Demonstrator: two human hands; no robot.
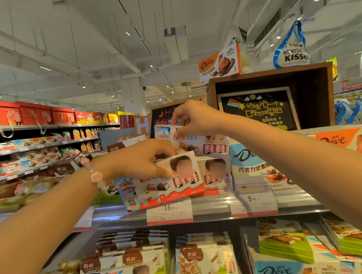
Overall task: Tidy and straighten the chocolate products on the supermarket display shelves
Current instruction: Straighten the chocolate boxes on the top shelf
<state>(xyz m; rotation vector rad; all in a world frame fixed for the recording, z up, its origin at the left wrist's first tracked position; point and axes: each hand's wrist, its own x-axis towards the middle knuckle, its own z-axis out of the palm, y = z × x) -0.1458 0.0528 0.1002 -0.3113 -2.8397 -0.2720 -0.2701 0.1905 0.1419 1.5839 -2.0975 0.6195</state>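
Your left hand (143, 159) grips the top edge of the front Kinder box (168, 183) on the upper shelf (211, 210); the box is skewed, long axis dropping toward its left end. Your right hand (192, 118) pinches the rear Kinder box (199, 143), up and right of the left. The left grip is nearer: rotate the front box square first.

On the upper shelf (211, 207) the front Kinder box (168, 187) stands left of the Dove box (253, 166); a second Kinder box (199, 143) stands behind it (higher up). The chalkboard sign (258, 111) is behind both.
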